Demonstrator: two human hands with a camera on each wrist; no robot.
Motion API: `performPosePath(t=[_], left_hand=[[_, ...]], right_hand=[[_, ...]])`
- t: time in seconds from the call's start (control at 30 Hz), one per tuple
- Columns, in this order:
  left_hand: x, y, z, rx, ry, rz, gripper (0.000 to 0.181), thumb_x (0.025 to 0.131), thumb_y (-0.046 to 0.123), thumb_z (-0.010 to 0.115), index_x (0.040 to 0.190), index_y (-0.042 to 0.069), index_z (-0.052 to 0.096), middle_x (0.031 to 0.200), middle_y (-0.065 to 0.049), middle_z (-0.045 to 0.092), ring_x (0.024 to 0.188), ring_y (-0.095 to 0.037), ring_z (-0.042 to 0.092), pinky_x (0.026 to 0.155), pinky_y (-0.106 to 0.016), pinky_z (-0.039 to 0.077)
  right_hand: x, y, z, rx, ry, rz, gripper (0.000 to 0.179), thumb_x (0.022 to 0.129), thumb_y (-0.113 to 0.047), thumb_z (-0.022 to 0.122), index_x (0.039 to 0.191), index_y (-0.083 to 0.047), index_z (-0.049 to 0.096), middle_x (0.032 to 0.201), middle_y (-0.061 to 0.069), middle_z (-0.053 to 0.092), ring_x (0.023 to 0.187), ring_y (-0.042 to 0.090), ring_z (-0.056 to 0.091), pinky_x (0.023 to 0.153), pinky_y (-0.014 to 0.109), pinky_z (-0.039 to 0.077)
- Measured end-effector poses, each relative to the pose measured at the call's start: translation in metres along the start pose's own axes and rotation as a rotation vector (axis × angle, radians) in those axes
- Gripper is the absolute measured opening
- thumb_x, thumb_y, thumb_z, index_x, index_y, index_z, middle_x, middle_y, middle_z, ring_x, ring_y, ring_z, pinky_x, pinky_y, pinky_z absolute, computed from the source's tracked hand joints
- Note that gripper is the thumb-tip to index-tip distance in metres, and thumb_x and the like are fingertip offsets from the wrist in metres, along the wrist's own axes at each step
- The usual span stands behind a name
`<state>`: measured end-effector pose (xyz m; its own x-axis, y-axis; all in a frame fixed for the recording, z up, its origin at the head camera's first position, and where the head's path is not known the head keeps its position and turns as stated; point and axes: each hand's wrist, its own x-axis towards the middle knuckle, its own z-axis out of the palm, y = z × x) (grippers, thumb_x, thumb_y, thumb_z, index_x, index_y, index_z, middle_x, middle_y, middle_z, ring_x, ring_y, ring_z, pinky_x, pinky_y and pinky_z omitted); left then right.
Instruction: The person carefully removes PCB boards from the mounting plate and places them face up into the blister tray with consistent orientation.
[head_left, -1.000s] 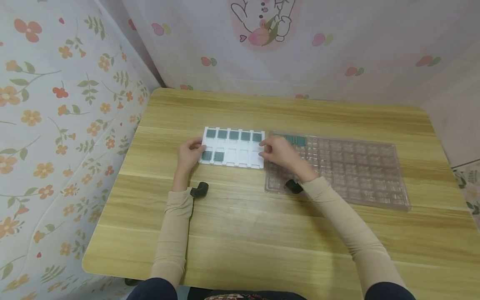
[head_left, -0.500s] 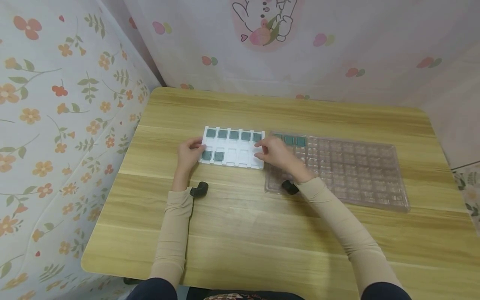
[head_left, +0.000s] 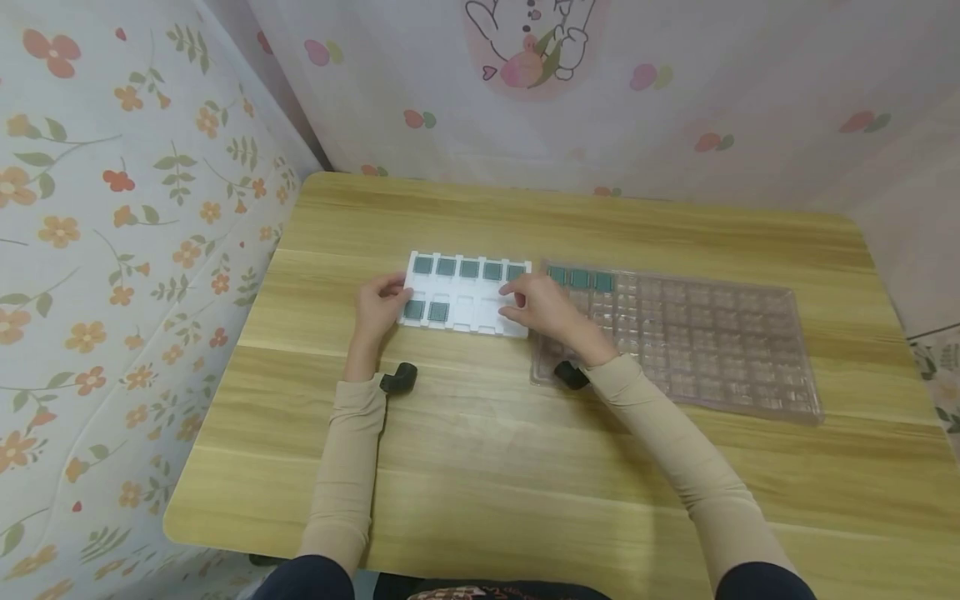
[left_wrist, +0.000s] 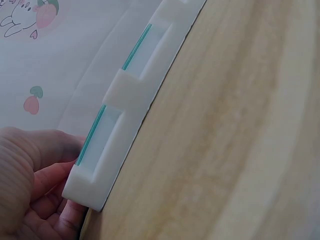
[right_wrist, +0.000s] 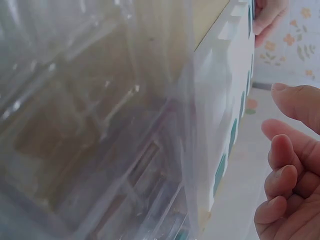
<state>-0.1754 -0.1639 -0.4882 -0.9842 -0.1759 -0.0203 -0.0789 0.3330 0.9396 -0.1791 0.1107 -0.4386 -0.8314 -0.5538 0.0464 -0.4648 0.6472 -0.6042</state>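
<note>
A white tray (head_left: pixel 454 288) with shallow pockets lies on the table and holds several square green chips. Chips fill its far row, while a near-row chip (head_left: pixel 438 312) sits beside another at the left. My left hand (head_left: pixel 380 307) grips the tray's left end; the left wrist view shows the thumb near a chip's edge (left_wrist: pixel 91 134) and fingers at the tray's end. Over the tray's right part hovers my right hand (head_left: pixel 546 307), thumb and forefinger apart. Nothing shows between those fingers in the right wrist view, where the other fingers of that hand (right_wrist: pixel 295 170) are loosely curled.
Right of the white tray lies a large clear plastic tray (head_left: pixel 720 350) with many pockets; green chips (head_left: pixel 580 279) sit in its far-left corner. A black wrist camera (head_left: pixel 400 379) is on each sleeve. Patterned curtains stand behind and left of the wooden table (head_left: pixel 465 467).
My right hand has moved a little left, further over the white tray, uncovering more of a chip in the clear tray's far-left corner. My left hand stays in place.
</note>
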Motion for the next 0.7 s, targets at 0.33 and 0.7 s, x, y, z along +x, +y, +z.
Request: performPosePath(t=[0.33,0.7], left_hand=[[0.001,-0.002,0.000,-0.009,0.001,-0.013,0.031,0.082,-0.001,0.065,0.112,-0.006,0.064,0.098,-0.023,0.063,0.085,-0.021,0.057,0.073,-0.020,0.046],[0.001,-0.002,0.000,0.007,0.001,-0.006,0.031,0.082,-0.001,0.065,0.112,-0.006,0.064,0.098,-0.023,0.064,0.086,-0.023,0.057,0.073,-0.020,0.047]], right_hand=[[0.006,-0.007,0.004,-0.007,0.009,-0.060,0.027,0.081,-0.011,0.072,0.103,0.005,0.068,0.062,0.003,0.045,0.059,0.015,0.038,0.054,0.025,0.031],[0.012,-0.014,0.013,-0.010,0.023,-0.089,0.026,0.081,-0.011,0.072,0.101,0.004,0.069,0.060,0.001,0.046,0.058,0.014,0.038,0.056,0.025,0.033]])
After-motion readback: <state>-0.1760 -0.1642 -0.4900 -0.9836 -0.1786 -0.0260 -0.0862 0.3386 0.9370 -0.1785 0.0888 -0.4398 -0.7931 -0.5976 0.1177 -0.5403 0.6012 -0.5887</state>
